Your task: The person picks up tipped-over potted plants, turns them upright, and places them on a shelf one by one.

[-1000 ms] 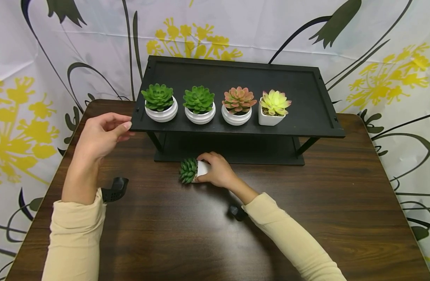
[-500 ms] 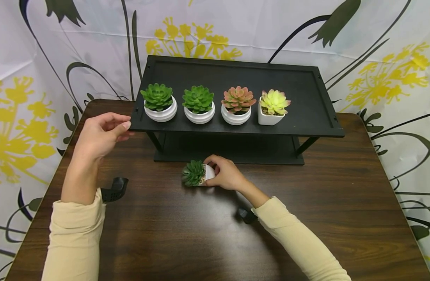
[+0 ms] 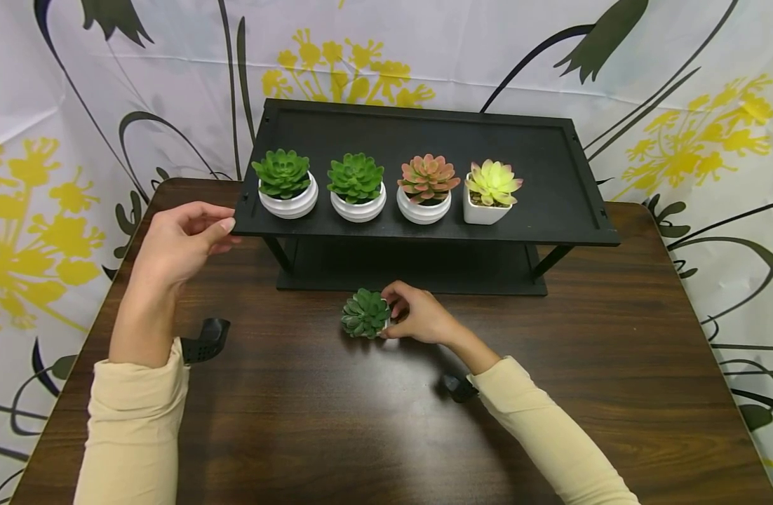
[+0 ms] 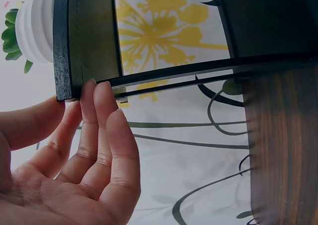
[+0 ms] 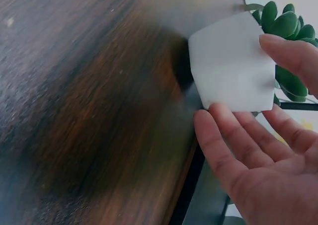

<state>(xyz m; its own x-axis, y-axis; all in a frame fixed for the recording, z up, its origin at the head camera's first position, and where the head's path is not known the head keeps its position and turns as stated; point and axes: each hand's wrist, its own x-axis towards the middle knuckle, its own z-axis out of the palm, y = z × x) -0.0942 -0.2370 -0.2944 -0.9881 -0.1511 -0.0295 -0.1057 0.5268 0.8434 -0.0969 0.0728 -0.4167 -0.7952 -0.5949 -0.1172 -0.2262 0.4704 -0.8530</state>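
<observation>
My right hand (image 3: 421, 315) pinches a small potted succulent with dark green pointed leaves (image 3: 365, 313) in front of the shelf. In the right wrist view its square white pot (image 5: 231, 63) sits between thumb and fingertips, with the leaves partly behind the thumb. My left hand (image 3: 181, 238) grips the front left corner of a black two-tier shelf (image 3: 513, 140). The left wrist view has the thumb at the upper board's edge and the fingertips (image 4: 104, 93) under it.
Along the upper board's front stand two green succulents (image 3: 284, 184) (image 3: 356, 186), a pinkish one (image 3: 427, 188) and a yellow-green one (image 3: 490, 191), all in white pots. A lower black board (image 3: 412, 266) lies beneath. The brown wooden table (image 3: 298, 421) meets a flowered cloth (image 3: 449, 42) behind.
My right hand has drawn the potted succulent slightly right and toward me, turning it from lying sideways to more upright, leaves facing the head camera. The left hand stays at the shelf corner.
</observation>
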